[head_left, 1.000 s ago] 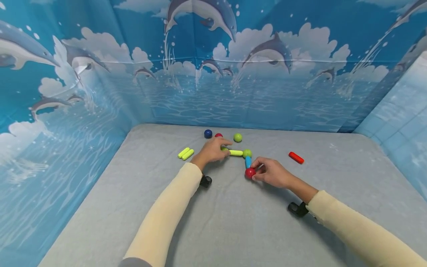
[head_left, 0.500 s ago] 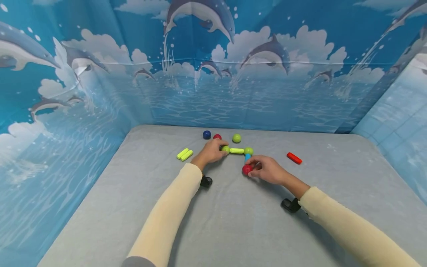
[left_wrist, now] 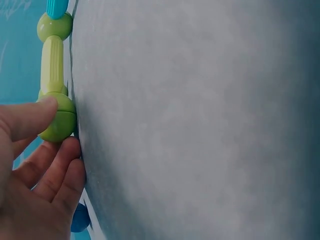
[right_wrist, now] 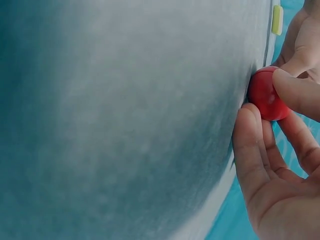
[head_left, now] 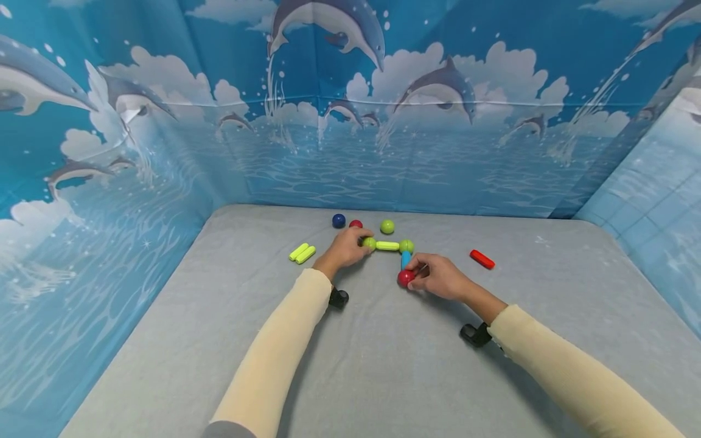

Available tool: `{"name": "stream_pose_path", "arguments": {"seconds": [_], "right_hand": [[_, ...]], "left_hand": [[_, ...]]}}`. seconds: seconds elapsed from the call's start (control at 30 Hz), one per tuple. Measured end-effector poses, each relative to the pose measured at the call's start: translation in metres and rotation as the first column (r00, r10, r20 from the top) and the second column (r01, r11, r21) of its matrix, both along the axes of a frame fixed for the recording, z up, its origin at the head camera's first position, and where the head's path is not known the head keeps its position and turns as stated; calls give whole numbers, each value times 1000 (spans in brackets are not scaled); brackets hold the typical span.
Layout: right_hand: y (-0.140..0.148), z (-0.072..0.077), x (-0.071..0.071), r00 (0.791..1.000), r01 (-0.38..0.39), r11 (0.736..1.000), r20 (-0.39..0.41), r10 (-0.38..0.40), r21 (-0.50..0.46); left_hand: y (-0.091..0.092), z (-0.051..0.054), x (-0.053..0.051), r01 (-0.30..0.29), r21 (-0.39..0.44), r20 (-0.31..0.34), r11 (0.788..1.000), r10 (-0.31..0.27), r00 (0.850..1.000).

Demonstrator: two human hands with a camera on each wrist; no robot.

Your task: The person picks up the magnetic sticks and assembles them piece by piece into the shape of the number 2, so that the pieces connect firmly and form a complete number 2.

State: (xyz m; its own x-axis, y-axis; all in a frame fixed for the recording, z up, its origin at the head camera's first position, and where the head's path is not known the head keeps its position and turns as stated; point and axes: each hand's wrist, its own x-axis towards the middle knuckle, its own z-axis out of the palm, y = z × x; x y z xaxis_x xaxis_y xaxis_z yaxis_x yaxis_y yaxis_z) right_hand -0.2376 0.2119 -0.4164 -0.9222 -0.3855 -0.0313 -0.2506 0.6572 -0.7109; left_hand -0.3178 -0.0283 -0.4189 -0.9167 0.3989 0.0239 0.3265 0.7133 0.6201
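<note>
A yellow-green stick [head_left: 387, 246] lies between two green balls, the left one [head_left: 369, 244] and the right one [head_left: 406, 246]. From the right ball a blue stick [head_left: 406, 260] runs toward a red ball [head_left: 406, 278] at the near end. My left hand [head_left: 347, 248] pinches the left green ball [left_wrist: 58, 117], thumb on top and fingers below in the left wrist view. Thumb and fingers of my right hand [head_left: 440, 278] grip the red ball [right_wrist: 269, 93], covering part of the blue stick.
Behind the joined pieces lie a dark blue ball [head_left: 339, 221], another red ball [head_left: 356, 224] and a loose green ball [head_left: 387, 227]. Two yellow-green sticks [head_left: 302, 253] are at the left, a red stick [head_left: 482, 259] at the right. A dolphin-print curtain [head_left: 350, 164] borders the grey surface [head_left: 383, 365].
My right hand and the red ball have shifted slightly left and away from me. The left green ball, mostly covered by my left hand before, shows more now.
</note>
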Motion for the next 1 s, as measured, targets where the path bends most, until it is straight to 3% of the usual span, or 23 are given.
{"name": "stream_pose_path", "arguments": {"seconds": [0.17,0.3,0.57,0.73,0.87,1.0], "right_hand": [[-1,0,-1,1000,-7,1000,-5,7,10],[-1,1,-1,1000,-15,1000,-10,16,21],[-3,5,-2,999,-51,996,-15,52,66],[-3,10,-4,998,-63,992,-16,65,113],[-3,11,-4,998,-70,991,9,69,112],[-3,7,-3,996,-75,993,48,71,91]], "left_hand": [[-7,4,3,14,6,11,1000,-14,1000],[-19,14,9,20,-10,7,1000,-19,1000],[-65,34,24,-13,-82,-52,997,9,999],[-101,31,21,-115,-108,-97,987,105,990],[-126,23,18,-199,-103,-93,974,190,977],[-144,18,17,-234,-101,-83,967,226,971]]}}
